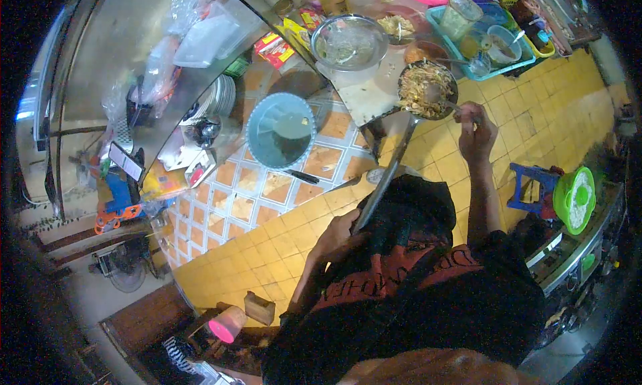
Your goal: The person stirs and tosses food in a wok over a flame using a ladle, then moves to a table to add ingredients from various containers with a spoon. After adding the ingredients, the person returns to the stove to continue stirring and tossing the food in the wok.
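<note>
From where I stand, the left grip (339, 234) is clamped around the long handle (394, 167) of the pan (454, 92), and the right grip (476, 132) is closed on the spoon (450, 105), whose head is in the food (426, 84). The pan is at the corner of the table (364, 103), partly past its edge, and I cannot tell if it touches; the bowl (349, 68) and the tray (503, 70) limit the far side. More open room is to the right, over yellow floor (535, 97) until the stool (531, 179).
</note>
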A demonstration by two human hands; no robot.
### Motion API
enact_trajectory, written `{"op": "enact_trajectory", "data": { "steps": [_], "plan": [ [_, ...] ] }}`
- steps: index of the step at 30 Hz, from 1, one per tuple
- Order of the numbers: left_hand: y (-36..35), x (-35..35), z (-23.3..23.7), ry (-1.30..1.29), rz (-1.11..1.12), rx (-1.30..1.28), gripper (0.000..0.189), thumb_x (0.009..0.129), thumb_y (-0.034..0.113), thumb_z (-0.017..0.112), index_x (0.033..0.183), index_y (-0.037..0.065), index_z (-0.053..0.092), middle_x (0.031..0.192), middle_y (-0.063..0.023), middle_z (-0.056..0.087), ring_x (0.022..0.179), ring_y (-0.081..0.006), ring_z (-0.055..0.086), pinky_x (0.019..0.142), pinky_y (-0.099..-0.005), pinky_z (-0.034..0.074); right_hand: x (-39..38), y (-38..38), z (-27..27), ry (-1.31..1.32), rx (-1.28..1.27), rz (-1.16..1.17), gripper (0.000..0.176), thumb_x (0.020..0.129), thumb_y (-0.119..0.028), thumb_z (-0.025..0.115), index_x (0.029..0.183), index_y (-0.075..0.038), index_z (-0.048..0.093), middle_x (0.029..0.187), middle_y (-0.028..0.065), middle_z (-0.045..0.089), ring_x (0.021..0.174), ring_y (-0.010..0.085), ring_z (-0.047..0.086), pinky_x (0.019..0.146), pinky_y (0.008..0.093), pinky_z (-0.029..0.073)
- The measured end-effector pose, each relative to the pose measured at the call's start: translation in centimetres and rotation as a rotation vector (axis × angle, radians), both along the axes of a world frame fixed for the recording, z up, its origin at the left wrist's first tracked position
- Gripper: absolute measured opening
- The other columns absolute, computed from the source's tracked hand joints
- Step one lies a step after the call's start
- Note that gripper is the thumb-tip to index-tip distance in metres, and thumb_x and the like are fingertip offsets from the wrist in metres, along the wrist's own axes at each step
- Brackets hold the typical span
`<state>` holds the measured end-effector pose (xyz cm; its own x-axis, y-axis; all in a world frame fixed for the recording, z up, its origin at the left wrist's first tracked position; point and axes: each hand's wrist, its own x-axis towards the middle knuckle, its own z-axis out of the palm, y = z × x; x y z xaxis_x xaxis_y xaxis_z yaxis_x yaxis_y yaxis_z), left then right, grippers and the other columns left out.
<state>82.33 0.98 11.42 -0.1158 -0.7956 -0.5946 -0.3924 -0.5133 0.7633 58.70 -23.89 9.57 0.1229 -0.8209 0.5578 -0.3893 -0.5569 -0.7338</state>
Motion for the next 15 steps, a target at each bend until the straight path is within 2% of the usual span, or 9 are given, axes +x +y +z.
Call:
{"op": "enact_trajectory", "data": {
  "steps": [2,3,4,6,10,15],
  "plan": [
    [-0.7,-0.2,1.1,0.019,0.007,0.034,0.050,0.073,0.043,0.061,0.100,0.002,0.054,0.083,-0.0198,0.061,0.077,-0.0325,0.057,0.073,-0.0381,0.043,1.4,0.6,0.8,0.023,0.285,-0.102,0.015,0.091,-0.009,0.045,0.093,0.003,0.053,0.074,0.0100,0.059,0.065,0.0161,0.057,0.065,0.0286,0.047],
    [-1.0,-0.2,1.6,0.040,0.013,0.066,0.051,0.073,0.044,0.060,0.101,0.002,0.054,0.084,-0.0199,0.061,0.078,-0.0326,0.057,0.073,-0.0378,0.043,1.7,-0.2,-1.1,-0.294,0.321,-0.088,0.014,0.091,-0.010,0.048,0.093,0.003,0.053,0.075,0.0096,0.058,0.064,0.0181,0.058,0.064,0.0301,0.047],
    [-1.0,0.0,1.6,0.037,0.013,0.067,0.051,0.073,0.044,0.060,0.101,0.002,0.054,0.084,-0.0199,0.061,0.078,-0.0326,0.057,0.073,-0.0378,0.043,1.3,-0.4,-2.3,-0.296,0.322,-0.087,0.014,0.091,-0.010,0.048,0.093,0.003,0.053,0.075,0.0096,0.058,0.064,0.0181,0.058,0.064,0.0301,0.047],
    [-1.1,0.1,1.7,0.056,0.015,0.077,0.053,0.073,0.046,0.060,0.101,0.002,0.054,0.086,-0.0201,0.061,0.081,-0.0318,0.058,0.074,-0.0368,0.043,1.4,-0.6,-2.2,-0.844,0.489,-0.066,0.012,0.090,-0.010,0.049,0.093,0.001,0.053,0.077,0.0099,0.058,0.065,0.0187,0.057,0.063,0.0303,0.047],
    [-0.4,0.3,0.1,0.037,0.015,0.049,0.056,0.073,0.049,0.060,0.103,0.002,0.054,0.090,-0.0198,0.062,0.083,-0.0295,0.059,0.075,-0.0359,0.043,-0.4,-1.0,-3.3,-0.987,0.447,-0.027,0.013,0.091,-0.010,0.049,0.093,0.002,0.053,0.077,0.0105,0.057,0.065,0.0183,0.056,0.061,0.0310,0.046],
    [-0.8,0.7,0.8,0.087,0.007,0.057,0.060,0.074,0.051,0.061,0.107,0.002,0.055,0.092,-0.0153,0.063,0.084,-0.0238,0.058,0.076,-0.0348,0.044,-1.3,-1.3,0.0,-0.939,0.335,-0.028,0.015,0.089,-0.012,0.051,0.092,0.002,0.054,0.073,0.0111,0.056,0.061,0.0187,0.054,0.055,0.0306,0.045]
  ]
}}
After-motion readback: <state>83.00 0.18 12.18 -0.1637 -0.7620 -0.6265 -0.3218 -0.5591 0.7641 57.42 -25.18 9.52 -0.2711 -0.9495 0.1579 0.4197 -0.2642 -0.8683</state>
